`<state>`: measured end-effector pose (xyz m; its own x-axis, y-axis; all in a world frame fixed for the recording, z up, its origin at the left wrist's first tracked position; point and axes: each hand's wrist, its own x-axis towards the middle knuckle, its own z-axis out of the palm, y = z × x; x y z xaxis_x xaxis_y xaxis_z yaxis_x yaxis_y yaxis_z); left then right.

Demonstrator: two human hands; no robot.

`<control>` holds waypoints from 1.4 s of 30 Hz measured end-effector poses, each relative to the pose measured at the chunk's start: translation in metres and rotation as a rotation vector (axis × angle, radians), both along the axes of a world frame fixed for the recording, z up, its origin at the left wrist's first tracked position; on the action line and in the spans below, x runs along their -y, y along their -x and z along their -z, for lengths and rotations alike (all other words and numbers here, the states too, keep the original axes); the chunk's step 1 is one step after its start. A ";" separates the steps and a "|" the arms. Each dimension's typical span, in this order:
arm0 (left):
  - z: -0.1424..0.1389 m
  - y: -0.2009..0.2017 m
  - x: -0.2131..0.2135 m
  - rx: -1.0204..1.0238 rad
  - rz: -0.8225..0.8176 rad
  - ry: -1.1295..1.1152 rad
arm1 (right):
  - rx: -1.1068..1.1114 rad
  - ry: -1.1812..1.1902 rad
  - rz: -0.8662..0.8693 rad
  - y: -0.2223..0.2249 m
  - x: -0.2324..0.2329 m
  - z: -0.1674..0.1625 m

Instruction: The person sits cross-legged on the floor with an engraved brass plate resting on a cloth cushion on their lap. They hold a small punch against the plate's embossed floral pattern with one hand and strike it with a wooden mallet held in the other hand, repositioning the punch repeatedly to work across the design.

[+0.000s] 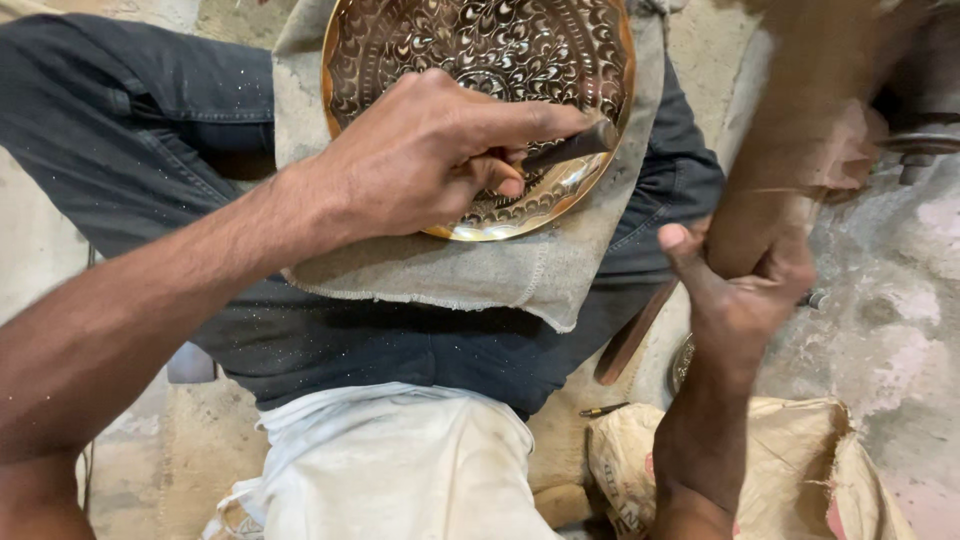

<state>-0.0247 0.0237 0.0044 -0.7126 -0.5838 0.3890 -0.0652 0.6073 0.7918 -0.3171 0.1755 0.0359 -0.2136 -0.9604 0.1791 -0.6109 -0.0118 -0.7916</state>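
Two bare hands are at work over a round brass plate (480, 60) that lies on a grey cloth (450, 270) spread across the person's lap, its face covered in fine scrolling engraved pattern. The left hand (430, 150) has its fingers clamped around a dark chisel (570, 148), whose tip rests on the plate's lower rim band, where a strip of metal looks plainer than the rest. The right hand (750, 280) is raised beside the knee with fingers wrapped tight on a wooden mallet (800, 130), blurred in motion. By my reading, the step in hand is chasing the pattern along the border. The next strike would call for the chisel held steady at its angle and the plate kept from sliding on the cloth. A tan sack (800, 470) lies on the floor near the right wrist.
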 end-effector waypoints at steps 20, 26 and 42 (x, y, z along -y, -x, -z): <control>0.001 0.000 0.001 -0.032 -0.056 0.024 | 0.125 0.163 -0.087 0.018 -0.001 0.003; 0.003 0.004 -0.003 -0.126 -0.076 0.045 | 0.040 0.069 -0.216 0.027 -0.011 -0.007; 0.009 0.008 -0.010 -0.109 -0.120 -0.008 | 0.013 0.151 -0.313 0.055 0.017 -0.013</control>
<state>-0.0327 0.0335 -0.0042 -0.5909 -0.6661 0.4551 -0.0504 0.5935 0.8032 -0.3717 0.1584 0.0493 0.0838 -0.9425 0.3235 -0.5492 -0.3145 -0.7743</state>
